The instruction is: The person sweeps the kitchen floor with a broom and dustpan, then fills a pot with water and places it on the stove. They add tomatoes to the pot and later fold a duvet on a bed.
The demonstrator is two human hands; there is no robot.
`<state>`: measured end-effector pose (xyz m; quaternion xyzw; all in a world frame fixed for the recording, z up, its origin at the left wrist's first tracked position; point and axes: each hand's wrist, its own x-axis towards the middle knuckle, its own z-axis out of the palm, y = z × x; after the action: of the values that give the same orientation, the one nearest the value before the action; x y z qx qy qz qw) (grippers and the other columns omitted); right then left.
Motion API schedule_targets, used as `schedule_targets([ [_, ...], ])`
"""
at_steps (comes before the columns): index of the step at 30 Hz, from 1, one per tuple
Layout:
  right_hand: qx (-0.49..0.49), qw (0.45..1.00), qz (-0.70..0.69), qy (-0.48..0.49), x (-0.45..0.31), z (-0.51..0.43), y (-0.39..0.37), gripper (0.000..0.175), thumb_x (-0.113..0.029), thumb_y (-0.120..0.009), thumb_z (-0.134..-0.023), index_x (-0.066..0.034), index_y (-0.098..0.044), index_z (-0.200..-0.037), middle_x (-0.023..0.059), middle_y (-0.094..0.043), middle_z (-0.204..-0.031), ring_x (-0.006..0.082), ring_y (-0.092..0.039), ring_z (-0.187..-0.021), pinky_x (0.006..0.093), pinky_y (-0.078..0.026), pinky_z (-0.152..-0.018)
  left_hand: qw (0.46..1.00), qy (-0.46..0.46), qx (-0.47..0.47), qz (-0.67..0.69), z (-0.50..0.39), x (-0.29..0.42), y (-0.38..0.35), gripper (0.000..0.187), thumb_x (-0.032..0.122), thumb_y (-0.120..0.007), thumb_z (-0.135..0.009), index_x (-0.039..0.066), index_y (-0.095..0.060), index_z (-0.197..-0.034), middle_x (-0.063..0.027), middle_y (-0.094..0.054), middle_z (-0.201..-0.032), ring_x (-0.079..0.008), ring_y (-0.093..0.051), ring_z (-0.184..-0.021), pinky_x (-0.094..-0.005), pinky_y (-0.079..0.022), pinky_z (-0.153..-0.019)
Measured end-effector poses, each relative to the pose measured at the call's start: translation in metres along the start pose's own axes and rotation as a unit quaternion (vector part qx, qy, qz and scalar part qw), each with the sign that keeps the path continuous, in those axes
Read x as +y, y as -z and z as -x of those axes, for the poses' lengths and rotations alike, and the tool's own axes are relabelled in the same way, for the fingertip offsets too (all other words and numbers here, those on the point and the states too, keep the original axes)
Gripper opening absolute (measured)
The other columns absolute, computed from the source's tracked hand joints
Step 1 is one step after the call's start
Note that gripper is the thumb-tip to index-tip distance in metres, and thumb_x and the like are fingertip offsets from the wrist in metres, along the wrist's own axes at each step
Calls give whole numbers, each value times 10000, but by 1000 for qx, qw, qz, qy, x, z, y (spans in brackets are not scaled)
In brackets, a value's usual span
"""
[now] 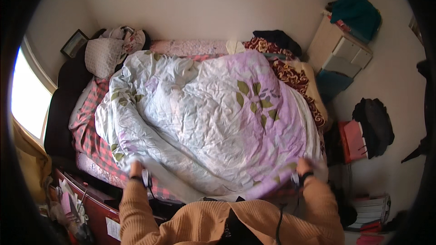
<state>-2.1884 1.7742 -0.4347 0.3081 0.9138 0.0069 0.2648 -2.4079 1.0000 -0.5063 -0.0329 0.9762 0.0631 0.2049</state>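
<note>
A rumpled duvet point(211, 109), white and lilac with green leaf prints, covers most of the bed. At its near left edge, my left hand point(136, 169) is closed on the fabric. My right hand point(303, 166) grips the near right edge, on the lilac part. Between both hands the near hem sags towards my body, partly blurred. Under the duvet lies a red and black checked sheet point(89, 122), showing mainly along the left side. The fingers of both hands are partly hidden by cloth and blur.
Pillows point(103, 57) lie at the far left beside a dark headboard point(63, 119). A brown patterned blanket point(296, 81) is at the right end. A pale cabinet point(335, 49) stands back right, a dark red cabinet point(102, 204) near left. A wall borders the bed's far side.
</note>
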Motion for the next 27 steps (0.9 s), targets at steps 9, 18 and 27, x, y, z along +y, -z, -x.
schedule_targets([
  [9,480,395,-686,377,44,47,485,349,-204,-387,-983,-15,-453,-1269,138,-509,-1257,268,-500,-1135,368,-401,-988,656,-265,704,-67,55,-36,500,366,79,-628,-804,-4,-544,-1150,-157,-601,-1096,-224,-564,-1049,-326,-453,-893],
  [18,350,258,-868,241,60,62,330,481,-356,-548,-912,9,-513,-1223,126,-564,-1206,255,-540,-1102,373,-417,-949,597,-309,468,573,145,-21,377,384,184,-585,-881,-25,-522,-1198,-97,-597,-1111,-176,-561,-994,-292,-455,-847],
  [27,355,380,-853,50,78,158,195,638,-424,-544,-884,71,-442,-1275,145,-497,-1247,255,-521,-1094,335,-418,-936,768,-168,586,197,193,-96,237,418,242,-325,-944,-28,-509,-1204,-159,-594,-1124,-281,-595,-1011,-407,-488,-872],
])
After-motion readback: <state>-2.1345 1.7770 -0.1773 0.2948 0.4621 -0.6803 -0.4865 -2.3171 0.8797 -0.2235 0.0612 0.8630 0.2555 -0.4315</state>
